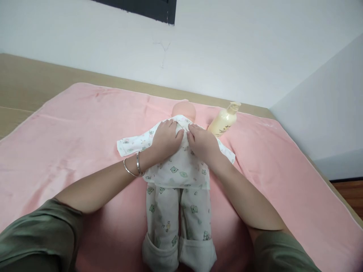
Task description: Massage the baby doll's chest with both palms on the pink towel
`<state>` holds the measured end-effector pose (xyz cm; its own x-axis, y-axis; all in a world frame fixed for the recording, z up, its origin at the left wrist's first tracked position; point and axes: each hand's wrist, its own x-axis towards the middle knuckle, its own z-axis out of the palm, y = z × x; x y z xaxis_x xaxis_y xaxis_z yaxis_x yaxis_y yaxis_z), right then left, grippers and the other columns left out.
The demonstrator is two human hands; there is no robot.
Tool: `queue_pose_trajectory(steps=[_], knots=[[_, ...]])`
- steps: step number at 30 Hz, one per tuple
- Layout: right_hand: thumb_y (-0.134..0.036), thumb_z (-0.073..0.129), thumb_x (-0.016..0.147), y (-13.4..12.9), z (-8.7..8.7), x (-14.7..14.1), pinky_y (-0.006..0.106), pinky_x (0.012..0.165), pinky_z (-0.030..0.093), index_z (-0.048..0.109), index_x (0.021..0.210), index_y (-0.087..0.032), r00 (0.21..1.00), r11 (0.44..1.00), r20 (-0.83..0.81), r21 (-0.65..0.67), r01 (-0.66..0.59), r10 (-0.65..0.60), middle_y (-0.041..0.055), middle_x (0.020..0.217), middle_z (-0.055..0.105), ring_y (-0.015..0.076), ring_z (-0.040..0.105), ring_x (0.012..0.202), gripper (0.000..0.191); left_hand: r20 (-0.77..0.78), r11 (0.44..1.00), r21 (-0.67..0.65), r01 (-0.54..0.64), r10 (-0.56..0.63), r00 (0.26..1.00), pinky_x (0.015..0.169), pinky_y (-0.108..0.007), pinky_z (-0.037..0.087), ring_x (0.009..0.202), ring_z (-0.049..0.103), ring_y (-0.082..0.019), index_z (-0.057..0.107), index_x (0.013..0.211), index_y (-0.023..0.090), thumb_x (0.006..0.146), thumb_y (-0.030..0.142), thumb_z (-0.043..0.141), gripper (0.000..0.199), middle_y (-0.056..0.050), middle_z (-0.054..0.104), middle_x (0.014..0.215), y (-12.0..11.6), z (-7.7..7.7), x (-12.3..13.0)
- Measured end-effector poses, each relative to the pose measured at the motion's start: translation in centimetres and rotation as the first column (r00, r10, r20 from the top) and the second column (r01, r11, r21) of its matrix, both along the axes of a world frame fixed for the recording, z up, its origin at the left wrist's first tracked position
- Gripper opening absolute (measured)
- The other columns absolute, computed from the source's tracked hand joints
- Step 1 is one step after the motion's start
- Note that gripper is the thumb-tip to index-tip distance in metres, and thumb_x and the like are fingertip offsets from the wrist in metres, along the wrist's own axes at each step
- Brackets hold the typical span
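A baby doll (pixel 185 109) lies on its back, its head away from me. It wears a white long-sleeved baby shirt (pixel 181 174) with small green and pink prints, and matching trousers (pixel 195 213) with turned-up cuffs. My left hand (pixel 168 139) is at the left side of the shirt's neckline, fingers closed on the cloth. Opposite it, my right hand (pixel 204 143) has thumb and fingers drawn together on the fabric just below the collar. A narrow gap separates the two hands. My palms hide the fingertips' exact hold and part of the chest.
A cream pump bottle (pixel 224 120) leans to the right beyond my right hand, beside the doll's shoulder. Beneath everything lies a pink blanket (pixel 93 124) on a wooden surface (pixel 25 75). White walls (pixel 227 53) stand behind and at the right.
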<state>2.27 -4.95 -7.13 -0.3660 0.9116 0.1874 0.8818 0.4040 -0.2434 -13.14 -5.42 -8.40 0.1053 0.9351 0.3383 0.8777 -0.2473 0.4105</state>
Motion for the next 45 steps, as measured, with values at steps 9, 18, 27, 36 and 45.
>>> queue_pose_trajectory(steps=[9, 18, 27, 36, 45], knots=[[-0.028, 0.031, 0.103, 1.9, -0.5, 0.6, 0.049, 0.109, 0.046, 0.061, 0.12, -0.008, 0.999, 0.999, -0.028, 0.034, -0.042, 0.043, 0.0221, 0.128, 0.068, 0.0342, 0.061, 0.119, 0.04, -0.039, 0.984, 0.148, 0.1, -0.095, 0.995, 0.119, -0.047, 0.044, 0.129, 0.057, -0.031, 0.065, 0.112, 0.009, 0.095, 0.019, 0.041, 0.031, -0.019, 0.067, 0.129, -2.0, -1.0, 1.2], [-0.026, 0.032, 0.104, -2.0, -0.1, -0.7, 0.052, 0.121, 0.04, 0.055, 0.14, 0.0, 0.999, 0.994, 0.007, 0.101, -0.039, 0.039, 0.0253, 0.142, 0.062, 0.035, 0.051, 0.142, 0.05, 0.023, 0.999, 0.001, -0.046, 0.046, 0.999, 0.11, -0.051, 0.047, 0.117, 0.061, -0.034, 0.064, 0.11, 0.011, 0.095, 0.028, 0.039, 0.034, -0.019, 0.07, 0.118, 0.9, -1.3, 0.0], [-0.028, 0.037, 0.098, 1.8, -1.7, -0.2, 0.052, 0.131, 0.026, 0.039, 0.153, 0.006, 0.987, 0.999, -0.155, -0.023, -0.042, 0.038, 0.0222, 0.164, 0.039, 0.0344, 0.032, 0.156, 0.065, 0.067, 0.994, 0.097, -0.047, 0.04, 0.997, 0.113, -0.051, 0.045, 0.124, 0.059, -0.032, 0.061, 0.13, 0.009, 0.095, 0.03, 0.039, 0.046, -0.018, 0.067, 0.133, 0.9, -2.9, 0.1], [-0.031, 0.035, 0.097, 1.7, -2.2, -0.2, 0.053, 0.131, 0.027, 0.041, 0.153, 0.004, 0.983, 0.999, -0.178, 0.003, -0.042, 0.042, 0.0228, 0.161, 0.043, 0.0335, 0.035, 0.155, 0.066, 0.066, 0.997, 0.055, -0.053, 0.049, 0.997, 0.116, -0.049, 0.044, 0.128, 0.058, -0.033, 0.06, 0.132, 0.007, 0.095, 0.031, 0.038, 0.049, -0.019, 0.066, 0.136, 0.7, -2.4, 0.1], [-0.032, 0.036, 0.098, 1.9, -2.1, 0.1, 0.055, 0.129, 0.028, 0.047, 0.147, -0.003, 0.973, 0.996, -0.217, 0.002, -0.084, 0.082, 0.022, 0.159, 0.046, 0.0335, 0.037, 0.152, 0.059, 0.072, 0.996, 0.077, -0.052, 0.047, 0.996, 0.113, -0.052, 0.046, 0.124, 0.06, -0.033, 0.06, 0.131, 0.008, 0.095, 0.031, 0.039, 0.048, -0.019, 0.068, 0.133, 0.8, -2.5, 0.1]])
